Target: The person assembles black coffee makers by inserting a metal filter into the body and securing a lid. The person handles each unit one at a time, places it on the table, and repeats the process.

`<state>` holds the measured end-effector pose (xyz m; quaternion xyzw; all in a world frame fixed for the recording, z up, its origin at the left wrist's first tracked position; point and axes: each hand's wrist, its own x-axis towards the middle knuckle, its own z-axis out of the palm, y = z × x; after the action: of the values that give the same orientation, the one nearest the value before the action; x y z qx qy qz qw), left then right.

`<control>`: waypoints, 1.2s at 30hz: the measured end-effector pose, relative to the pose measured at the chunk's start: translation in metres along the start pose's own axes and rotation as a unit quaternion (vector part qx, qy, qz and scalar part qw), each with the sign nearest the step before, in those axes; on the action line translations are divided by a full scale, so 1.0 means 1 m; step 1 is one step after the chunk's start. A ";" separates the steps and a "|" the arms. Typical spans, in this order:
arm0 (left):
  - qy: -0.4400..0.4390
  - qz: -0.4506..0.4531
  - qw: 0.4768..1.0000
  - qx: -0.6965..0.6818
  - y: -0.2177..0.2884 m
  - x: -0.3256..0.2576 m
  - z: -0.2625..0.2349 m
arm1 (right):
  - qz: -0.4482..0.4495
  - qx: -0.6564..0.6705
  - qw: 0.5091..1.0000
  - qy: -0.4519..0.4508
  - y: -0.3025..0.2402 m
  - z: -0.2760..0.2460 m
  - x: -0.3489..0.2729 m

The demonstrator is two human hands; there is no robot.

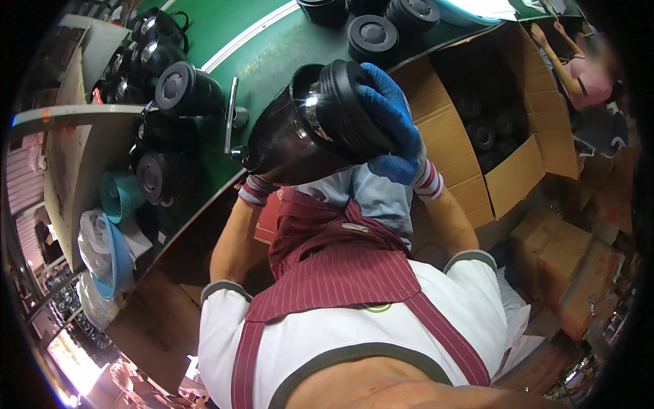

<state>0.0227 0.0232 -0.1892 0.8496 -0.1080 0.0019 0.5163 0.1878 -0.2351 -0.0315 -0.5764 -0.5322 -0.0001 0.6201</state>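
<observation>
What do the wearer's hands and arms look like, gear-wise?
Right hand: blue glove, red-and-pale striped cuff. Left wrist: similar striped cuff; hand hidden. Forearms bare. Short white sleeves, dark grey-green trim.

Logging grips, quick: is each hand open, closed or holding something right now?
Left hand: cannot be told; hidden behind the black vessel, only its striped cuff showing.
Right hand: closed, holding the ribbed black piece at the vessel's mouth.

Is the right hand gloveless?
No, a blue glove covers the right hand, which grips the ribbed black part.
</observation>
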 end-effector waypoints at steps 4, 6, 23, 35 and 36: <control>-0.067 0.045 0.990 0.114 0.040 0.006 -0.018 | -0.018 -0.102 0.995 -0.009 -0.025 -0.011 -0.009; -0.030 -0.015 0.980 -0.196 0.054 0.005 -0.018 | -0.022 -0.098 0.995 0.000 -0.029 -0.010 -0.016; -0.022 -0.010 0.968 -0.251 0.017 -0.020 -0.013 | 0.010 0.054 0.998 0.037 -0.026 -0.011 -0.049; 0.017 -0.005 0.993 -0.118 0.039 -0.033 -0.054 | 0.106 0.224 0.969 0.000 -0.023 -0.014 -0.045; 0.005 -0.025 0.987 -0.157 0.043 -0.030 -0.059 | 0.126 0.234 0.964 -0.001 -0.023 -0.013 -0.049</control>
<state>-0.0081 0.0607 -0.1271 0.7601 -0.0827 -0.0236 0.6441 0.1615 -0.2821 -0.0443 -0.4778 -0.4408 0.2029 0.7323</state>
